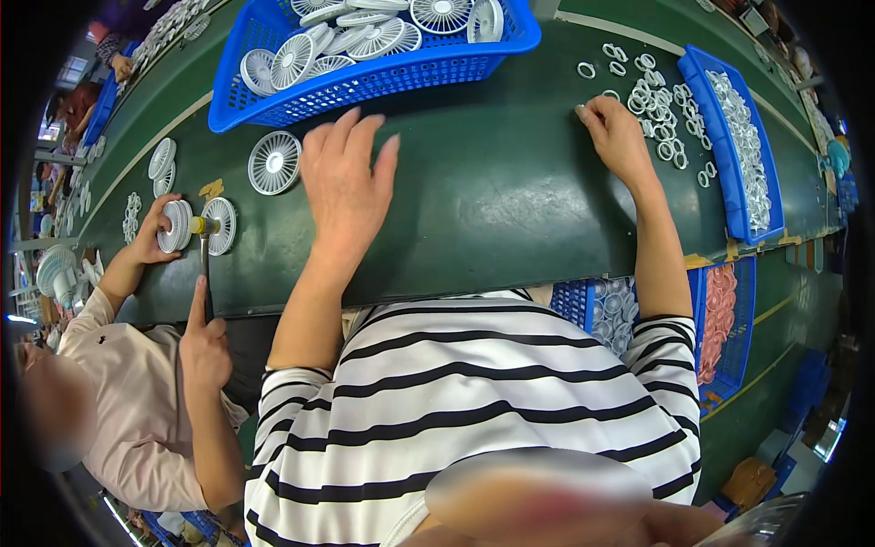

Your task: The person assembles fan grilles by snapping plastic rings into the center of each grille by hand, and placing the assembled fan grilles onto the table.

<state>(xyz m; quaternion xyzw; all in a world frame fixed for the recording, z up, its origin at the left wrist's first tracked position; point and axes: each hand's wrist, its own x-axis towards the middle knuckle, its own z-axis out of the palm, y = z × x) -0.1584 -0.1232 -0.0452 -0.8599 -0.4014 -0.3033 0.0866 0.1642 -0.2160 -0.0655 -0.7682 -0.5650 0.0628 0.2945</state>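
My left hand point(346, 182) is over the green table with its fingers spread and nothing in it. Just left of its fingertips, a round white fan grille point(274, 162) with radial slots lies flat. On the right, my right hand point(618, 135) is low over the table, thumb and fingers drawn together. Whatever they may hold is too small or hidden to name. A white plastic ring point(611, 95) shows right behind its knuckles, and several loose white rings point(658, 100) lie in a scattered pile to its right.
A blue basket point(365, 84) of fan grilles stands at the back. At right is a blue tray point(723, 173) of small white rings. On my left, a co-worker holds grilles point(175, 226) and a small hammer point(206, 251). Bins of pink parts point(718, 319) and grey parts point(615, 314) sit below the table edge.
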